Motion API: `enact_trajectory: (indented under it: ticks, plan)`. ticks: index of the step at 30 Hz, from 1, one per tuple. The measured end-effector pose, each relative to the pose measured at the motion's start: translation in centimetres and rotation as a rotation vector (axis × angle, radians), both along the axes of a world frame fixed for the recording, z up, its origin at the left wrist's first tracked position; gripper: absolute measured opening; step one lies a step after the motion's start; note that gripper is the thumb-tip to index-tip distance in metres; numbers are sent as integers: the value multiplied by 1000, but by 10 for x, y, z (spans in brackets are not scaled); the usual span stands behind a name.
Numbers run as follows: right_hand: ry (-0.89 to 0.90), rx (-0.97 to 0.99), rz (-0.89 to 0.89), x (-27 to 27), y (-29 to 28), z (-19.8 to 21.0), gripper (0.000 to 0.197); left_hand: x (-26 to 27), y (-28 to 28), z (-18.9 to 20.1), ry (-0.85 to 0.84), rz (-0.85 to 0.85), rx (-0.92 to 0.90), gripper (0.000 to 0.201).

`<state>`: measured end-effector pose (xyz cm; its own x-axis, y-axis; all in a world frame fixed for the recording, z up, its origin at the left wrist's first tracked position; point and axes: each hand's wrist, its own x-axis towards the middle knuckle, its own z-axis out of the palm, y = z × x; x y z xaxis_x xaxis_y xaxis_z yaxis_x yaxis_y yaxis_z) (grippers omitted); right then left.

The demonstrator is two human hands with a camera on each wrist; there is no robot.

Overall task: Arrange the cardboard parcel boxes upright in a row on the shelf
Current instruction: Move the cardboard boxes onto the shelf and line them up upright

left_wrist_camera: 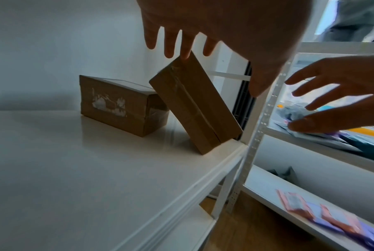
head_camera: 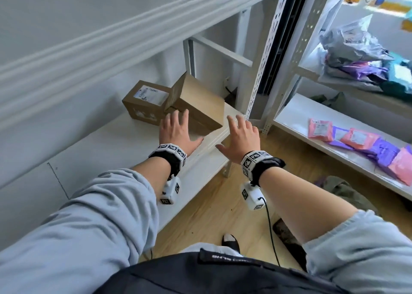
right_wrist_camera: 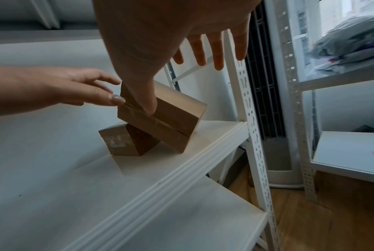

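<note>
**Ana:** White metal shelving against a pale wall, wood floor below. On the shelf (head_camera: 124,137) sit two cardboard parcels near the right-hand upright post (head_camera: 256,88).

**Ben:** How do they lie?

**Ana:** The labelled box (head_camera: 146,102) rests flat at the back. The plain box (head_camera: 198,106) is tilted, one bottom edge on the shelf close to the front lip, its upper end leaning over onto the labelled one.

**Ben:** And the hands?

**Ana:** Both are spread with straight fingers and hold nothing. The left hand (head_camera: 177,131) is at the near upper end of the tilted box; whether its fingertips touch the cardboard I cannot tell. The right hand (head_camera: 242,137) hovers beside the box's right side, apart from it.

**Ben:** How would it handle?

**Ana:** My guess is light: it balances on an edge without denting its neighbour. The walls look stiff and crisp, taped along the centre seam (left_wrist_camera: 190,100), so it should take a firm squeeze. Plain cardboard offers decent grip; the tape strip would be slicker.

**Ben:** Where to take hold?

**Ana:** Palms on the two opposite broad faces, away from the tape, then tip it upright. Being near the lip, it could slide off if pushed rather than lifted.
</note>
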<state>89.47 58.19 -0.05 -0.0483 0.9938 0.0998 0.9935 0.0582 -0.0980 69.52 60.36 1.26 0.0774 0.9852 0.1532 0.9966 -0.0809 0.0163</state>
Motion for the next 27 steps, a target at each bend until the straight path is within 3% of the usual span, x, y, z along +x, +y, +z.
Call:
enact_trajectory:
  ticks: [6,15,20,27]
  plan:
    - [16,-13,184,6,91,10,106,7,47,14,-63,173,18,96]
    - [133,-232,330,-32,193,11,136,4,111,8,-49,167,69,89]
    - [166,-215,355,-42,203,-6,142,7,113,-5,-214,229,31,87]
    - [103,-141,420,-48,179,40,137,0,89,37,-251,297,-5,88]
